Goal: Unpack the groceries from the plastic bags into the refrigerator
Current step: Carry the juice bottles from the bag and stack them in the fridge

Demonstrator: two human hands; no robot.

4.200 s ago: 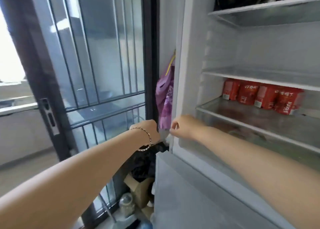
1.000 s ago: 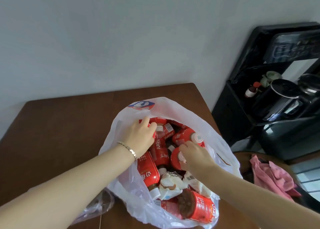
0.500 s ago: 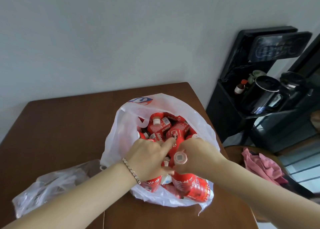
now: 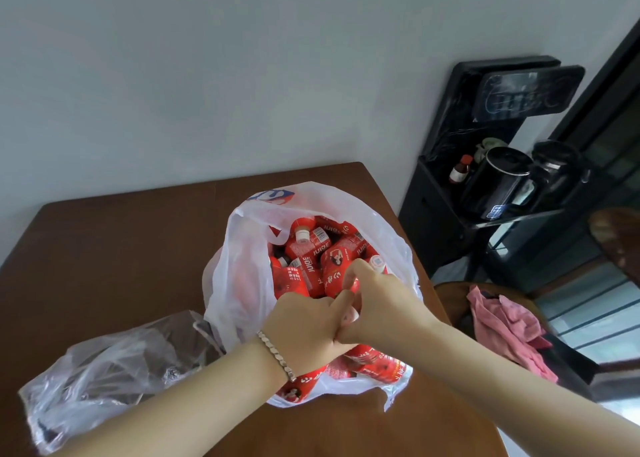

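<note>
Clear bag crumpled at near left on bench, contents unclear. Touching it, white bag stands open, packed with red juice bottles. Both hands in its mouth, pressed together. Left hand curled knuckles-up, grip hidden, cannot tell what it holds. Right hand curled round capped bottle. Farther right: pink cloth, black stand with kettles.

On the bench before me stands a bag holding bottles; a 2nd bag lies left of it, a cloth on a chair right.
</note>
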